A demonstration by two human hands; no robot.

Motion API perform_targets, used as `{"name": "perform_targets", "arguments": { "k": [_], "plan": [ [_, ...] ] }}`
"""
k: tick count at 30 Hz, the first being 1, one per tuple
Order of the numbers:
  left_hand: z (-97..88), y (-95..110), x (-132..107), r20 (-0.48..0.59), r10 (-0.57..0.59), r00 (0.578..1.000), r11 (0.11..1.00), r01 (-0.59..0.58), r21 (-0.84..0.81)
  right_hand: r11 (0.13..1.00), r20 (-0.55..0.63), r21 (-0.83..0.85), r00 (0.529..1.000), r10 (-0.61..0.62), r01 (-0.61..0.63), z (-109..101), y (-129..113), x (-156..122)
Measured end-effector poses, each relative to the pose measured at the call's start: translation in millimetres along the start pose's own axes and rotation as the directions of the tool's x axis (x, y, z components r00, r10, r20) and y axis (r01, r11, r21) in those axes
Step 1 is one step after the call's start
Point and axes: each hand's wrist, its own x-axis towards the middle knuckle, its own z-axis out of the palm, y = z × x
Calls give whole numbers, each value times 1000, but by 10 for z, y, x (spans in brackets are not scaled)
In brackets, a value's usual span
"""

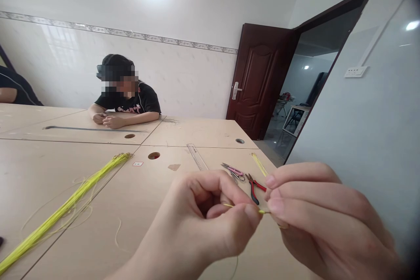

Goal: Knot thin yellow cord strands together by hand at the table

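Observation:
My left hand (210, 218) and my right hand (315, 210) meet just above the near edge of the wooden table (138, 201). Both pinch the same short piece of thin yellow wire (260, 211), the left with thumb and forefinger, the right with its fingertips. Only a small stretch of the wire shows between the two hands. Just beyond my fingers lie red-handled pliers (254, 186) and small pink snips (233, 170).
A long bundle of yellow wires (65, 208) runs diagonally across the table's left side, with loose strands beside it. A clear ruler (197, 156) and a short bunch of yellow wire pieces (259, 164) lie farther back. Another person (126, 96) sits at the far side. An open brown door (259, 78) stands at the right.

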Motion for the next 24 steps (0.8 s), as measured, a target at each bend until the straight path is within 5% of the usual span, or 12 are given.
{"name": "perform_targets", "arguments": {
  "k": [6, 10, 17, 22, 24],
  "plan": [
    [-13, -30, 11, 22, 0, 1000, 1000, -1, 24, 1000, -34, 13, 999, 8, -8, -13, 33, -12],
    [-37, -58, -5, 39, 6, 999, 1000, -7, 24, 993, 49, 56, 993, -108, 105, -32, 73, 0],
    [-59, -84, 15, 69, 31, 997, 997, -25, -80, 986, -132, -124, 987, 93, -110, 56, -78, -119],
    [-100, -113, 26, 88, 37, 995, 993, -26, -118, 975, -45, -162, 988, 149, -154, -16, -82, -108],
    [-118, -91, 38, 11, 74, 997, 997, -74, -29, 993, 17, -108, 999, 47, -45, -63, -80, -78]
  ]
}}
